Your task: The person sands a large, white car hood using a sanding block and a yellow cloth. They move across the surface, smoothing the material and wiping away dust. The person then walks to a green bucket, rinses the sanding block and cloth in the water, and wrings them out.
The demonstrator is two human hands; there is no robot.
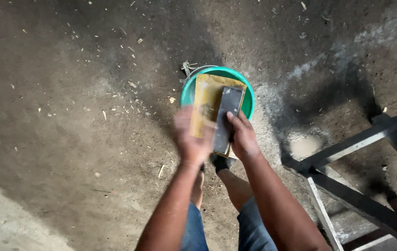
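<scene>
A: What is the person holding?

B: The right hand is gripping a flat, dark grey rectangular block, fingers curled over its near end. It is lying along a yellowish-brown board, the two touching.

A: And where is that sitting?

B: Both are resting across the top of a green bucket, which is standing on the dirt floor just ahead of the person's feet. The board is covering much of the bucket's opening, so its inside is hiding from view.

A: What is the left hand doing?

B: The left hand is blurring over the near left part of the board. I cannot tell whether it is clasping anything or lying flat.

A: How is the block looking?

B: Its upper face is showing dull and smooth, with a paler worn patch near the far end.

A: Anything else around?

B: Wood chips and straw bits are lying scattered over the floor to the left. A dark wooden frame is standing on the right, well apart from the bucket, with a pale powdery patch lying between them.
</scene>
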